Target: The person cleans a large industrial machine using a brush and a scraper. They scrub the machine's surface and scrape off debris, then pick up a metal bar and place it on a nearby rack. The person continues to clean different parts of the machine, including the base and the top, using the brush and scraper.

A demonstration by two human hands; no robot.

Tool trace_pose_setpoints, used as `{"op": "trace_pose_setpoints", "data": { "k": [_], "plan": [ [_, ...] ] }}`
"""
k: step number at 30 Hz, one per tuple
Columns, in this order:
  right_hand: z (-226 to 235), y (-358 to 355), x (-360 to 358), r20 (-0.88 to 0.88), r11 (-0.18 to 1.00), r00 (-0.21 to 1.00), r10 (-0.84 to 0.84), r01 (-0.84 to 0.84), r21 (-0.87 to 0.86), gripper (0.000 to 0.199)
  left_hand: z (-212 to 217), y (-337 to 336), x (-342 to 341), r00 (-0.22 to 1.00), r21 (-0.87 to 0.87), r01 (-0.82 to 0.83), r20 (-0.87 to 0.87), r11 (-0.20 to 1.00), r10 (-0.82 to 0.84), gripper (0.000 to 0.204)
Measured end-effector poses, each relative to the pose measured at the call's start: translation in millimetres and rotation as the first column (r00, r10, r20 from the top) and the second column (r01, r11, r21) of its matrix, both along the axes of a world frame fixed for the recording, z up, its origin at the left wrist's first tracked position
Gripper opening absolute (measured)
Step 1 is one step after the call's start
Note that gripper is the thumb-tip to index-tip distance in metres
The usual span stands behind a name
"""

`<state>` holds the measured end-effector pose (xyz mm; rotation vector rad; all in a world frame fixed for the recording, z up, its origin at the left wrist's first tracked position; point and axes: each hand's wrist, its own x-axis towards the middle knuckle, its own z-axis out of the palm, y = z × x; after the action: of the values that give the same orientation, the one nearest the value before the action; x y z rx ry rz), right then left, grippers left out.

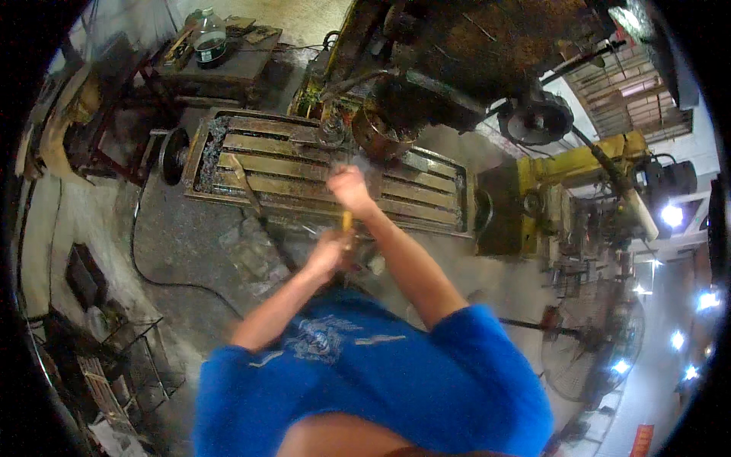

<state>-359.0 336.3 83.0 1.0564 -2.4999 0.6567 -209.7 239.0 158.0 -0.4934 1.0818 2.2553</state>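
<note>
My right hand (349,187) is closed above the slotted metal machine table (266,164), just in front of the machine's spindle end (331,131). What it holds, if anything, is too blurred to make out. Lower and nearer to my body, my left hand (332,253) is closed, with a short yellow stick-like piece (347,222) standing up from it. The kind of that piece does not show. A thin pale rod end sticks out beside the left fingers. A round rusty metal drum-like part (383,135) hangs just beyond my right hand.
Across the table's left part lies a wooden-looking stick (242,179). A handwheel (174,156) is at the table's left end. A large bottle (209,39) stands on a bench at the back left. A pedestal fan (590,343) stands at the right; a dark cable (179,285) runs across the floor.
</note>
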Motion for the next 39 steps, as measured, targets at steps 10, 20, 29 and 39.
{"op": "trace_pose_setpoints", "data": {
  "k": [10, 20, 29, 39],
  "plan": [
    [7.3, 3.5, 11.5, -0.001, 0.983, 0.987, -0.158, 0.158, 0.094, 0.007, -24.5, 12.6, -2.2, 0.989, -0.072, 0.119, -0.08, 0.99, -0.125, 0.021],
    [81.8, 96.2, 133.7, 0.743, 0.896, 0.647, -0.174, 0.418, -0.153, 0.014, -23.3, 32.3, 0.1, 0.655, -0.435, 0.516, -0.356, 0.738, -0.667, 0.018],
    [112.5, 255.9, 201.3, 0.985, 0.535, 0.097, -0.143, 0.845, -0.005, 0.016, -45.7, 1.6, 15.5, 0.887, -0.435, 0.298, -0.202, 0.85, -0.414, 0.018],
    [113.1, 311.9, 112.4, 0.933, 0.993, 0.357, -0.053, 0.115, 0.012, 0.02, -41.7, 64.0, 29.5, 0.938, -0.441, 0.202, -0.17, 0.874, -0.302, 0.03]
  ]
}}
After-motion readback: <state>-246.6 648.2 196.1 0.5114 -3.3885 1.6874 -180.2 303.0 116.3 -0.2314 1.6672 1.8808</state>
